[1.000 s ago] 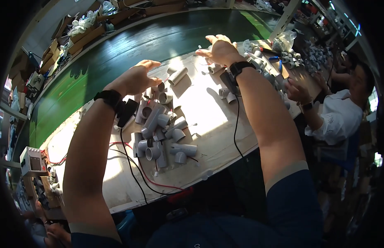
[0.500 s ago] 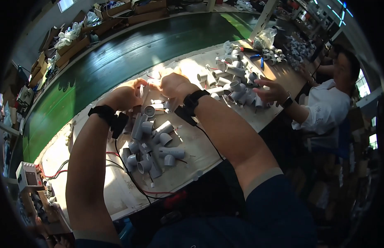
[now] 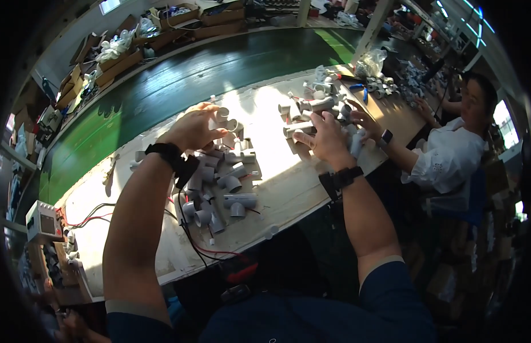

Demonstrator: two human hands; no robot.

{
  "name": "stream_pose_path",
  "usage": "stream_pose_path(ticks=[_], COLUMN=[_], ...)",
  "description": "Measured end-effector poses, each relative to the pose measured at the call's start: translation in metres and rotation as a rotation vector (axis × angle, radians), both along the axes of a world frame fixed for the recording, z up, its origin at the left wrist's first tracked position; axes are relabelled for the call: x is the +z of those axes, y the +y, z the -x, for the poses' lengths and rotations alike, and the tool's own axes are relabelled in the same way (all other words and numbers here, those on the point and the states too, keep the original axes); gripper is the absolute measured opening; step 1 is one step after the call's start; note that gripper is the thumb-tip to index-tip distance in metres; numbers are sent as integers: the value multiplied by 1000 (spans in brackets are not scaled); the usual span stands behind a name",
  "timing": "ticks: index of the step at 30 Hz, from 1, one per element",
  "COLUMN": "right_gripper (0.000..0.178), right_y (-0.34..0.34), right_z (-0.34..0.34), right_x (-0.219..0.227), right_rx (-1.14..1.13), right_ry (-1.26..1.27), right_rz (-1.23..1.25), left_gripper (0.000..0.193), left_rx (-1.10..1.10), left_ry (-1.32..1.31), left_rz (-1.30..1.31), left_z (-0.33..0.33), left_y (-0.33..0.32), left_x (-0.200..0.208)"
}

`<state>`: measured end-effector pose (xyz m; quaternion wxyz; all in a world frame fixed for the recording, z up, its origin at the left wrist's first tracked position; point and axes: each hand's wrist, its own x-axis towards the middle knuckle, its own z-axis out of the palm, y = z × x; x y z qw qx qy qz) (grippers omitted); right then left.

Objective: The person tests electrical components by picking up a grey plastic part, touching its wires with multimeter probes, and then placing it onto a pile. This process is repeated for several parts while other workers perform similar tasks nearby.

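My left hand (image 3: 194, 129) is closed around a grey plastic pipe fitting (image 3: 223, 116) above the white tabletop. Under and beside it lies a loose pile of grey tee-shaped pipe fittings (image 3: 240, 200), several with thin wires and small white connectors. My right hand (image 3: 327, 140) reaches over a second pile, thumb and fingers spread around a grey pipe fitting (image 3: 296, 130); whether they touch it is hard to tell. Black straps with small devices sit on both wrists.
A co-worker's hand (image 3: 365, 121) is close to my right hand at the same pile. Blue-handled pliers (image 3: 364, 92) lie beyond. A green conveyor belt (image 3: 180, 80) runs along the far side. At left stands a small meter box (image 3: 44, 222) with red and black cables.
My hands were together over the middle of the table. The right one has moved right to the second pile, while the left stays over the near pile with a fitting.
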<state>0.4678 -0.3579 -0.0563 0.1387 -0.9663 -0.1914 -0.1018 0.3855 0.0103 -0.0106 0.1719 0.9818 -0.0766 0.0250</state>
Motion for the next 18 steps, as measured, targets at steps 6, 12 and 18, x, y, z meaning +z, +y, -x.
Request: stream_pose_path(ticks=[6, 12, 18], right_gripper=[76, 60, 48], right_y=[42, 87, -6], right_z=[52, 77, 90], right_x=[-11, -6, 3], right_rx=[214, 451, 219], right_ry=[-33, 51, -366], right_rz=[36, -170, -467], left_gripper=[49, 39, 50], left_rx=[69, 34, -66], left_ry=[57, 92, -8], left_rz=[147, 113, 2], left_z=[-6, 6, 34], left_y=[-28, -19, -64], left_x=[-17, -12, 14])
